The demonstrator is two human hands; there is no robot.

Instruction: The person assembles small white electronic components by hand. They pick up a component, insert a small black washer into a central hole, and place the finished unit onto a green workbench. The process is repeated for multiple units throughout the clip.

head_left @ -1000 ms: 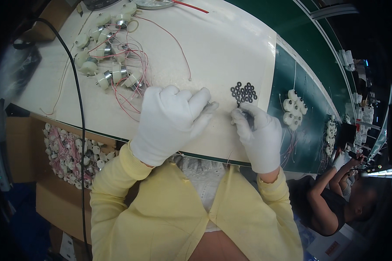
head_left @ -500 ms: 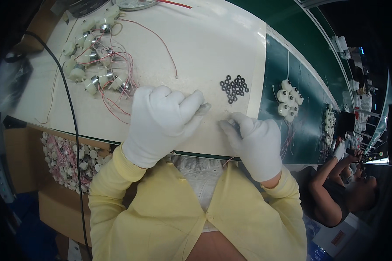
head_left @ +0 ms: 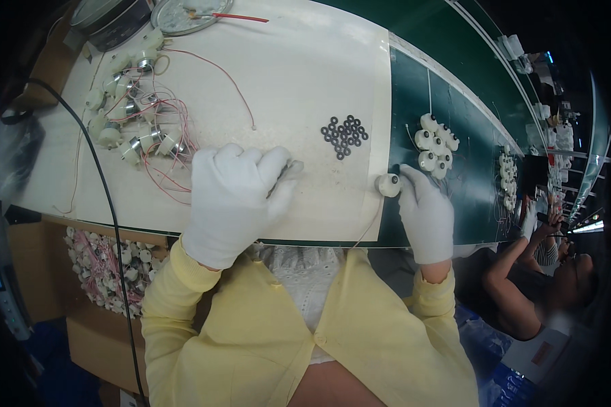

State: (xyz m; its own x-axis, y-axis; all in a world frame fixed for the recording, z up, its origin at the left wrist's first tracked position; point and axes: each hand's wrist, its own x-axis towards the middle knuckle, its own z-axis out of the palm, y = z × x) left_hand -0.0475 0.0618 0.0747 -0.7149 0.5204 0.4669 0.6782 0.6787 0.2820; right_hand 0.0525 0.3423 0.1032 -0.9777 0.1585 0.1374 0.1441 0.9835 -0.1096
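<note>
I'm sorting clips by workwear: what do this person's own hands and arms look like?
The left hand and right hand wear white gloves reaching about to the wrists. The long sleeves are pale yellow, with close-fitting cuffs; bare wrist shows between glove and cuff on the right.

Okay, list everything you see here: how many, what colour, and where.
Tabletop: one, white, centre
Mat: one, green, right of centre
Lone motor: one, white, at the right hand's fingertips
Clustered motors: at least six, white, on the mat
Rings: about twenty or more, black, on the tabletop
Wired motors: about ten, white and silver, tabletop left
Tin: one, dark, top left
Dish: one, grey, beside the tin
Cable: one, black, left
Box: one, brown, lower left, holding many parts
Co-worker: one, dark top, right
Hands: two, white-gloved, left and right
</note>
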